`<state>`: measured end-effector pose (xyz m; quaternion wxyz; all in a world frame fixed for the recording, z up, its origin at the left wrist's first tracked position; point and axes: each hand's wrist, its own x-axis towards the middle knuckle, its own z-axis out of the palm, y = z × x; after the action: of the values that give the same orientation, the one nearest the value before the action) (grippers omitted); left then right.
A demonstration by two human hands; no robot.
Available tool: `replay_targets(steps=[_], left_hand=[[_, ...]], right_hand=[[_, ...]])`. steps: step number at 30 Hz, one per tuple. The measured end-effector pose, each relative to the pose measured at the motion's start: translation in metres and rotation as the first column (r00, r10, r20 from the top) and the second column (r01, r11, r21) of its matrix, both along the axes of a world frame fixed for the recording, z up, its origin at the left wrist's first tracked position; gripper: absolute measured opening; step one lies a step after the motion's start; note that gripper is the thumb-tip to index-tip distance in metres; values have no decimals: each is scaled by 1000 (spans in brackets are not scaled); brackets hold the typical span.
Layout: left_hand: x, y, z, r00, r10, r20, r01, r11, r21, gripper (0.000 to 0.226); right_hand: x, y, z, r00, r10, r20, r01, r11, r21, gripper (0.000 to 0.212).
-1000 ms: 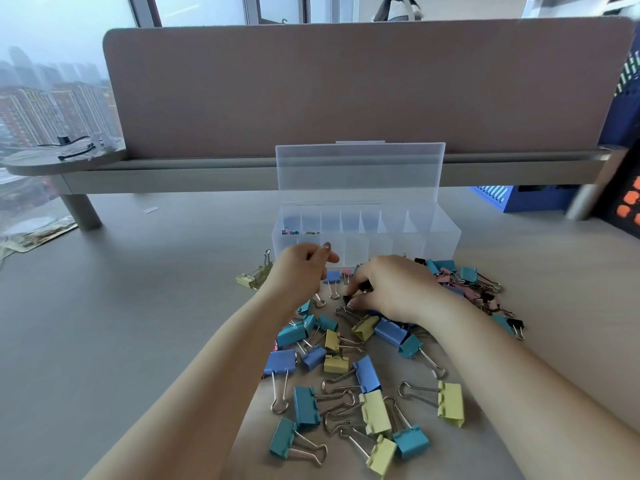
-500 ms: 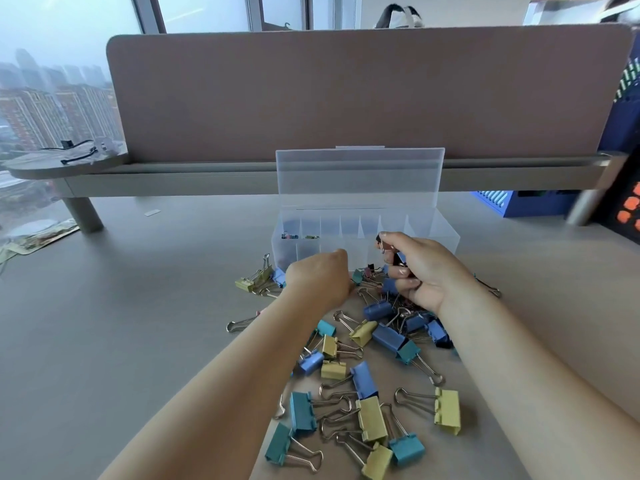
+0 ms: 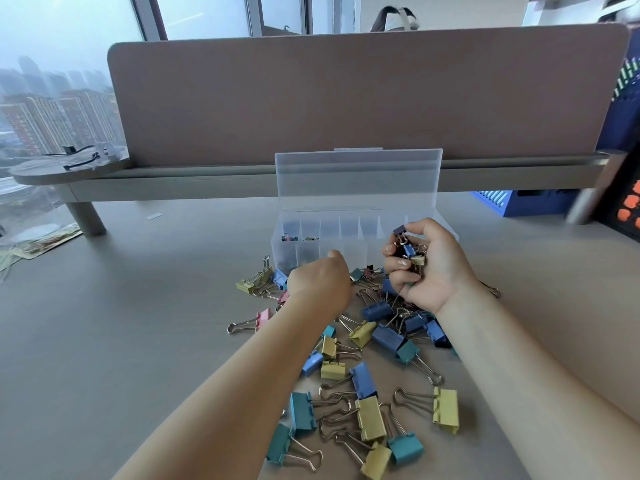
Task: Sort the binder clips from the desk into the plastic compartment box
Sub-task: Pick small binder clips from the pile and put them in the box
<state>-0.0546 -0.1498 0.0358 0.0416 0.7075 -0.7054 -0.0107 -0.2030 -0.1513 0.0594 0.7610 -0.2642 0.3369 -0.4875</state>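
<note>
**Right hand full of small clips at the box; left hand down in the pile.**

The right hand (image 3: 433,268) has its fingers (image 3: 401,262) curled round a bunch of small clips (image 3: 410,251), with one dark blue clip sticking up by the thumb. The open plastic compartment box (image 3: 356,181) stands just beyond those fingertips. The left hand (image 3: 318,282) shows only its back, and its fingers are tucked under out of sight, so I cannot tell whether they pinch anything. Below and behind both sets of fingers, the larger binder clips (image 3: 367,382) lie scattered on the desk (image 3: 138,323). A few tiny ones seem to sit in the box's leftmost cells. The clips look light, stiff and springy, with loose wire handles that probably tangle. They are best pinched across the painted body, not by a handle.
</note>
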Motion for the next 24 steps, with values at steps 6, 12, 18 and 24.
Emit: replay_targets(steps=[6, 12, 18, 24], left_hand=[[0, -3, 5, 1000, -1, 30, 0, 999, 36, 16], [11, -5, 11, 942, -26, -334, 49, 997, 59, 23], [49, 1, 40, -192, 437, -879, 328, 872, 362, 24], [74, -9, 49, -651, 471, -594, 387, 880, 274, 5]], right_hand=[[-1, 2, -1, 1000, -13, 0, 13, 1000, -13, 30], [1, 2, 1, 998, -18, -56, 19, 1000, 12, 30], [7, 4, 10, 1000, -12, -13, 13, 998, 67, 28], [30, -14, 21, 993, -73, 97, 59, 988, 139, 27]])
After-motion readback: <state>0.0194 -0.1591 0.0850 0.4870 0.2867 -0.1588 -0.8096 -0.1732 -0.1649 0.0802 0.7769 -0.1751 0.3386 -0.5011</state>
